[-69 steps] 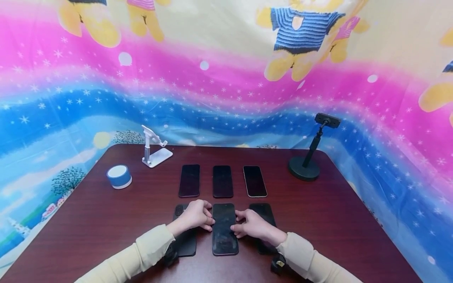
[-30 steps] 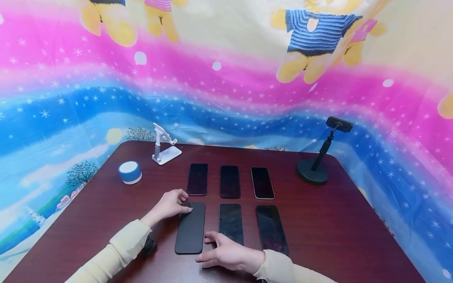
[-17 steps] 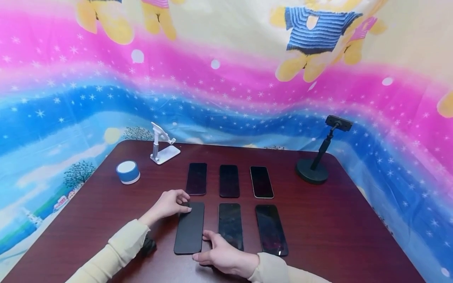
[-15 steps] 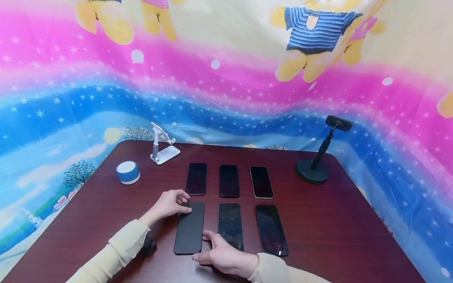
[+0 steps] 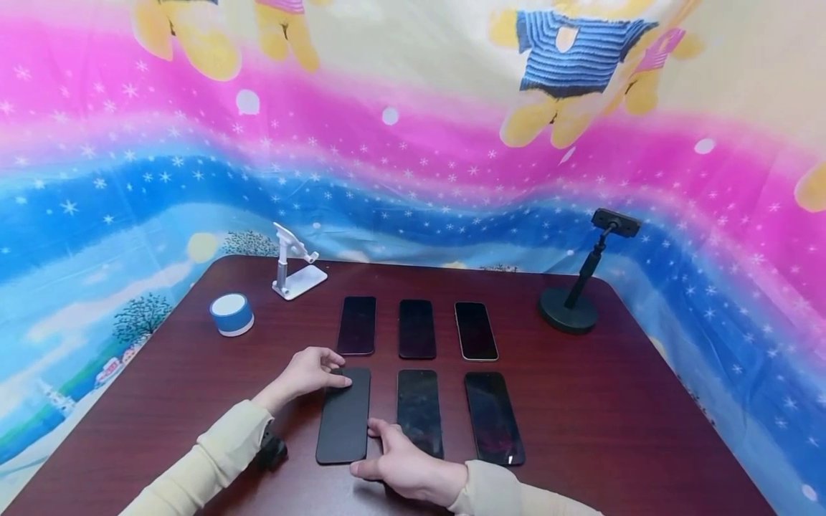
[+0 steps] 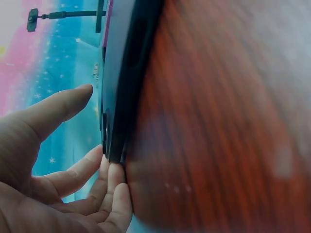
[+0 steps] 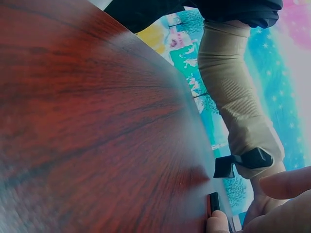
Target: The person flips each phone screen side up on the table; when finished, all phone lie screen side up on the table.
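A black phone (image 5: pixel 344 423) lies at the left of the front row in the head view, its plain dark surface up. My left hand (image 5: pixel 306 373) is at its top left corner. In the left wrist view the fingertips (image 6: pixel 115 172) touch the phone's top edge, while the thumb (image 6: pixel 73 104) is raised off it. My right hand (image 5: pixel 409 462) is by the lower right side, index finger at the edge and thumb near the bottom corner. It covers the lower end of the middle phone (image 5: pixel 418 401). Another phone (image 5: pixel 493 416) lies to the right.
Behind is a row of phones: left (image 5: pixel 357 326), middle (image 5: pixel 416 330) and right (image 5: pixel 476 331). A white phone stand (image 5: pixel 303 282) and a blue-and-white round object (image 5: pixel 232 314) stand at left. At back right is a black stand (image 5: pixel 570 308). A printed curtain (image 5: pixel 413 165) hangs behind the table.
Both hands have moved left from the middle front phone to the left one, whose camera corner was visible before. Over the last half second the hands have barely moved.
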Available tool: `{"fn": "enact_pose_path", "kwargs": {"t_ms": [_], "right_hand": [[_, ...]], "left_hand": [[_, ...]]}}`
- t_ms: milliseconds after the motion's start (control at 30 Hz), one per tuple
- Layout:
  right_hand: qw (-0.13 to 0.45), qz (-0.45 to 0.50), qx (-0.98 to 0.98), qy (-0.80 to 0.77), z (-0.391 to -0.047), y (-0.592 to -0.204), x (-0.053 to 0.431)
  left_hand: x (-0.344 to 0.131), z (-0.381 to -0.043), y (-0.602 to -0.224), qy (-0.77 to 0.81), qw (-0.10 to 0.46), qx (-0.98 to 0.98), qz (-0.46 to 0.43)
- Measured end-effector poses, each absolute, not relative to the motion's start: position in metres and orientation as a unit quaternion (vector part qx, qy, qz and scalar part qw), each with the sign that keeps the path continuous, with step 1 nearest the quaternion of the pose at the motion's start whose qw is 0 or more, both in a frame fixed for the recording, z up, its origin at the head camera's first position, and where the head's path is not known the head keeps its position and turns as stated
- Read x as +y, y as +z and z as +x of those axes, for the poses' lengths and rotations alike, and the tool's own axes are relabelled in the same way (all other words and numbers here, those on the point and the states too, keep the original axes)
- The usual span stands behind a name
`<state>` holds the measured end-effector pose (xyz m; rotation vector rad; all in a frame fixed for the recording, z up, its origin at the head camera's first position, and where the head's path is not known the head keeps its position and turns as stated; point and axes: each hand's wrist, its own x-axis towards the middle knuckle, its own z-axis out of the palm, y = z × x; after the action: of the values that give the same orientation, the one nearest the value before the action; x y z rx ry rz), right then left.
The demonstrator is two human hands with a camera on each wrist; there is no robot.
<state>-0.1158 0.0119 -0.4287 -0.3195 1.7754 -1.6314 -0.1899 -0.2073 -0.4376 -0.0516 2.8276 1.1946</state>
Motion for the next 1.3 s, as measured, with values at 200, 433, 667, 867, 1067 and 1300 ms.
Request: {"fn": "enact_pose_path", "kwargs": {"t_ms": [200, 433, 667, 867, 1067, 1300], "right_hand": [[0.341, -0.119, 0.695, -0.621, -0.116, -0.429, 0.011], [0.342, -0.103, 0.693, -0.627, -0.115, -0.429, 0.010], [0.353, -0.078, 0.652, -0.666, -0.113, -0.427, 0.007], [0.340, -0.085, 0.659, -0.666, -0.111, -0.426, 0.007], [0.342, -0.092, 0.662, -0.660, -0.112, -0.426, 0.005], [0.342, -0.105, 0.684, -0.636, -0.113, -0.427, 0.001]], "left_hand": [[-0.208, -0.187, -0.438, 0.414, 0.047, 0.909, -0.012], [-0.210, -0.183, -0.440, 0.501, 0.056, 0.863, -0.010], [-0.212, -0.181, -0.439, 0.577, 0.057, 0.814, 0.032], [-0.210, -0.175, -0.435, 0.621, 0.066, 0.776, 0.089], [-0.205, -0.167, -0.429, 0.609, 0.045, 0.786, 0.097], [-0.189, -0.154, -0.417, 0.561, -0.002, 0.825, 0.071]]}}
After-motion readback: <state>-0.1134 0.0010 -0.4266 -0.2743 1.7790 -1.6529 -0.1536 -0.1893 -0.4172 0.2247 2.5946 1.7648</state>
